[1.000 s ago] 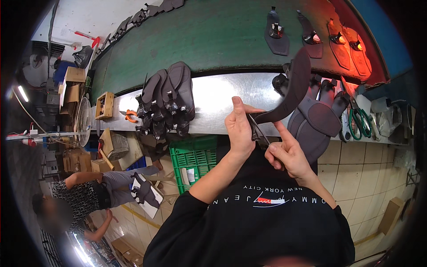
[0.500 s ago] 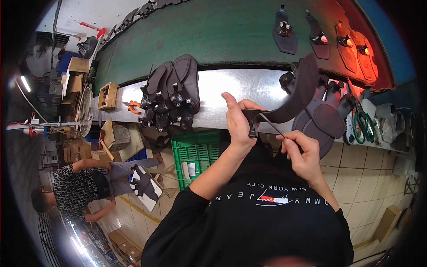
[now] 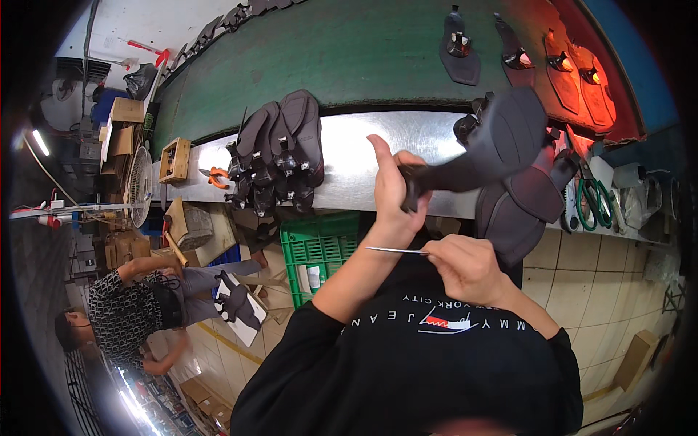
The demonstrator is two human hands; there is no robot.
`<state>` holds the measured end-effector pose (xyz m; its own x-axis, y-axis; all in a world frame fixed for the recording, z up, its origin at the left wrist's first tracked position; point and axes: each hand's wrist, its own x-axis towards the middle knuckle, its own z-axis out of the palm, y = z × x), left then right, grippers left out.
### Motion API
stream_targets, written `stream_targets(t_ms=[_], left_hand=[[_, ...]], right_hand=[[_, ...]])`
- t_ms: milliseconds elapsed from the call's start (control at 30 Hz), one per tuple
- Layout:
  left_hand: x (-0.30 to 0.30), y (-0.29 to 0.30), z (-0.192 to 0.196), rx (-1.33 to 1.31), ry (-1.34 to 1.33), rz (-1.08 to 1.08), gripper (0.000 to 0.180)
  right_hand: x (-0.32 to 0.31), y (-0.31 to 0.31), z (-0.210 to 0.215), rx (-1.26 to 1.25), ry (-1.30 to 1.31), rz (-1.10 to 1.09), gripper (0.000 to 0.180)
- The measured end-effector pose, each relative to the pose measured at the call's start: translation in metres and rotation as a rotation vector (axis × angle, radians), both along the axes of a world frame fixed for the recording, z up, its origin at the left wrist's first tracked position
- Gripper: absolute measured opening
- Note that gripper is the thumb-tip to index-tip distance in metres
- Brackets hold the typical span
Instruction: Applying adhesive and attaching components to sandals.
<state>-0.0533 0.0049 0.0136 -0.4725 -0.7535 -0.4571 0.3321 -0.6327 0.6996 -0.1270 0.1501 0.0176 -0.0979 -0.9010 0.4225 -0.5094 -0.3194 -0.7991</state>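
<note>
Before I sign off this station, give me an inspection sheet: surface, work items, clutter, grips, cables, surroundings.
Surface: green bench top, shiny metal ledge along its near side.
Work items: dark sole, thin metal tool; sole pile on the ledge.
Clutter: orange-handled pliers, wooden box, green-handled scissors along the ledge.
Grips: left grip holds the sole's narrow end; right grip holds the tool, its tip clear of the sole.
Cables: dark line, perhaps a cable, upper left.
Surroundings: green crate below the ledge; another person at left.

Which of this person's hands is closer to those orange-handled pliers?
Left. The left hand, holding a dark sole, is right of the orange-handled pliers, past the footwear pile. The right hand is farther right and lower in the picture.
</note>
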Motion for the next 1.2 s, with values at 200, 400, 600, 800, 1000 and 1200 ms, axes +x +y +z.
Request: stream_targets(t_ms=[200, 400, 600, 800, 1000, 1200], left_hand=[[-0.005, 0.008, 0.012, 0.42, 0.35, -0.132, 0.068], [0.001, 0.003, -0.027, 0.079, 0.271, -0.086, 0.066], [-0.009, 0.013, -0.003, 0.09, 0.215, -0.251, 0.06], [-0.006, 0.004, -0.013, 0.027, 0.201, -0.301, 0.048], [-0.008, -0.004, -0.029, -0.053, 0.018, -0.226, 0.052], [-0.007, 0.005, -0.012, -0.16, -0.058, -0.201, 0.058]], right_hand=[[-0.02, -0.01, -0.001, 0.042, -0.001, -0.367, 0.004], [-0.013, -0.014, -0.006, 0.064, 0.065, -0.363, 0.004], [-0.011, -0.013, -0.008, 0.143, 0.011, -0.39, 0.003], [-0.008, -0.011, -0.007, 0.13, -0.114, -0.33, 0.003], [-0.013, 0.001, 0.007, -0.068, 0.032, 0.06, 0.013], [-0.035, -0.021, 0.023, 0.034, -0.13, -0.186, 0.037]])
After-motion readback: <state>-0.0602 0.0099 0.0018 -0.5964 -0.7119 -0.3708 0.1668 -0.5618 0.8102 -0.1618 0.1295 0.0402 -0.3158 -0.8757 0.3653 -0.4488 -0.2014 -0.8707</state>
